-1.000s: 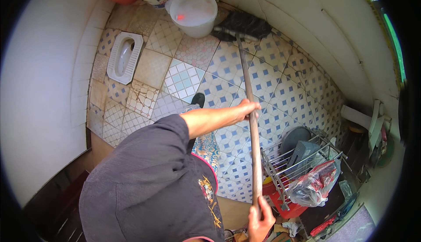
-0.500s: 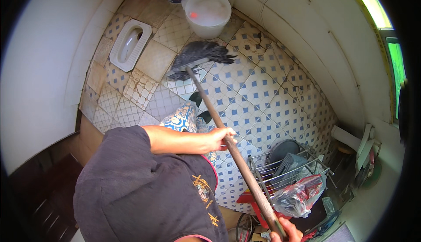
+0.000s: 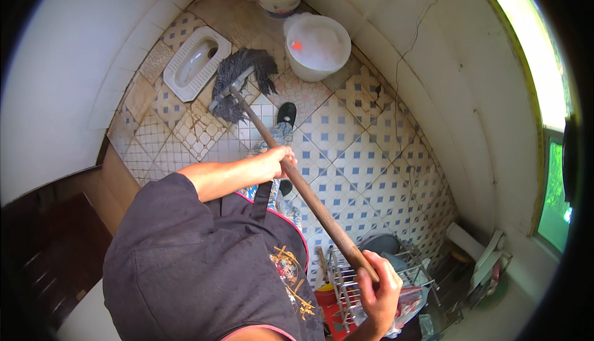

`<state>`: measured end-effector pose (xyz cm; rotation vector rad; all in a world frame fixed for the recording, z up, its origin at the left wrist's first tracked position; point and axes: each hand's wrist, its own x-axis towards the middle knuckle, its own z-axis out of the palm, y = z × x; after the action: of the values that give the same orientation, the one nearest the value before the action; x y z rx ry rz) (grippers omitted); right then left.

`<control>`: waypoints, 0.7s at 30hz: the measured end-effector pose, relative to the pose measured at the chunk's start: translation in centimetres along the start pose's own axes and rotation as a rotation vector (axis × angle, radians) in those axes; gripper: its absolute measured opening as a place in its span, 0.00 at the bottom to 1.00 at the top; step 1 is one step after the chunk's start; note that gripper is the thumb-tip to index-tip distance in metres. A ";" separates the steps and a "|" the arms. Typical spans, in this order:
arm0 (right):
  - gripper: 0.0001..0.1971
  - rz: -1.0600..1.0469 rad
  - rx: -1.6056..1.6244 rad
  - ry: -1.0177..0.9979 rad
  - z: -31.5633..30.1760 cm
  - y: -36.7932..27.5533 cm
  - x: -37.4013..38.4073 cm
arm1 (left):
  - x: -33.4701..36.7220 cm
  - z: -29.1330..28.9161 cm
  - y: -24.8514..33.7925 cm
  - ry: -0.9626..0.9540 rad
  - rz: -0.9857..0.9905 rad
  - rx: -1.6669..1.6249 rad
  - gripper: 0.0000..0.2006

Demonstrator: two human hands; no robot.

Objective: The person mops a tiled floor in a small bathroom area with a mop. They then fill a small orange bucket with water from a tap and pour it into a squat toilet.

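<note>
A: What's nearest us?
B: Our right hand (image 3: 380, 291), fingers curled round the top end of the mop (image 3: 322, 211). Farther along, our left hand (image 3: 278, 160) is closed round the shaft.
A: And the mop head (image 3: 247, 63)?
B: On the tiles (image 3: 359, 158), right beside the toilet (image 3: 198, 63); we can't tell if they touch.
A: How far along are we?
B: Midway through mopping, we'd judge; which tiles are done or left, we can't tell.
A: Any writing?
B: Past the foamy bucket (image 3: 312, 70), the pail (image 3: 278, 8) bears dark marks, too small for us to read.
</note>
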<state>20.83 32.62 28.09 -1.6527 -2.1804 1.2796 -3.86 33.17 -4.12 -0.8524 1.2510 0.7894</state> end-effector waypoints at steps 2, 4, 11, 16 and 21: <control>0.13 -0.066 0.028 0.094 -0.6 -2.1 2.5 | -1.2 0.8 0.9 -0.003 -0.016 -0.013 0.04; 0.15 -0.123 -0.060 0.062 -1.9 -4.6 4.8 | -3.2 1.0 2.3 -0.071 -0.036 -0.032 0.04; 0.18 -0.125 0.265 -0.087 -6.5 -12.7 12.5 | -8.0 3.4 9.0 -0.217 -0.141 0.039 0.06; 0.16 -0.244 0.427 -0.034 -6.5 -16.0 15.7 | -6.5 2.2 13.3 -0.304 0.056 -0.126 0.07; 0.15 -0.442 0.520 -0.152 -7.2 -19.1 20.7 | -3.9 2.4 16.9 -0.307 0.177 -0.253 0.06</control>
<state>2.53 52.99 37.77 -0.8522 -1.8997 1.6708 -18.09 43.10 -1.85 -0.7916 0.9741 1.1931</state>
